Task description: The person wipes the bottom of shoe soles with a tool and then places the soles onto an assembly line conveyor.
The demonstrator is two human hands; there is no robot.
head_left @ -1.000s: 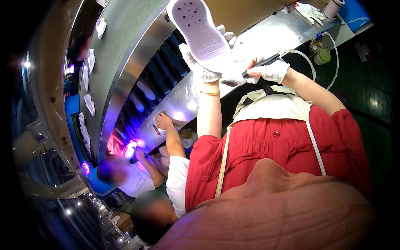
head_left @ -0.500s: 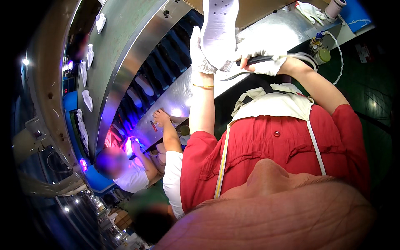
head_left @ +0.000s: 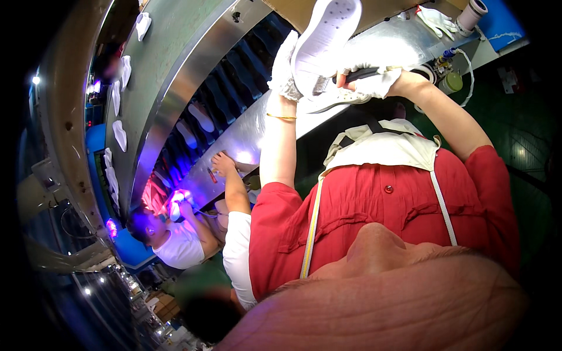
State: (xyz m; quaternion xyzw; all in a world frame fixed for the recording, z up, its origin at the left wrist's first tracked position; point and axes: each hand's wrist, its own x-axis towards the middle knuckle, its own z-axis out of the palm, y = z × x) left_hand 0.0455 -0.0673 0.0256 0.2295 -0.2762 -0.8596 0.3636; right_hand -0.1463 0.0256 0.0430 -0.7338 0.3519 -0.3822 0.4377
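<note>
A white shoe sole (head_left: 324, 44), with small holes in its broad end, stands raised over the metal bench. My left hand (head_left: 285, 70), in a white glove, is closed along the sole's left side near its narrow end. To the right, my right hand (head_left: 374, 83) is closed around a dark, elongated piece (head_left: 362, 75); the glove hides much of it and I cannot tell its kind. Below that hand a whitish, thin-edged piece (head_left: 338, 102) with a dotted surface juts leftward. Whether it joins the dark piece is not clear.
The metal bench (head_left: 225, 137) runs alongside a rack of dark shoe-shaped forms (head_left: 240, 73). White shoe pieces lie on a curved green belt (head_left: 161, 44). Two co-workers sit at left, one hand (head_left: 222, 164) on the bench. A white glove (head_left: 436, 21) and a spool (head_left: 471, 14) lie far right.
The white sole has tilted, its broad end swinging right. My left hand has turned with it. Under my right hand, the whitish piece has rotated and shows more of its dotted surface.
</note>
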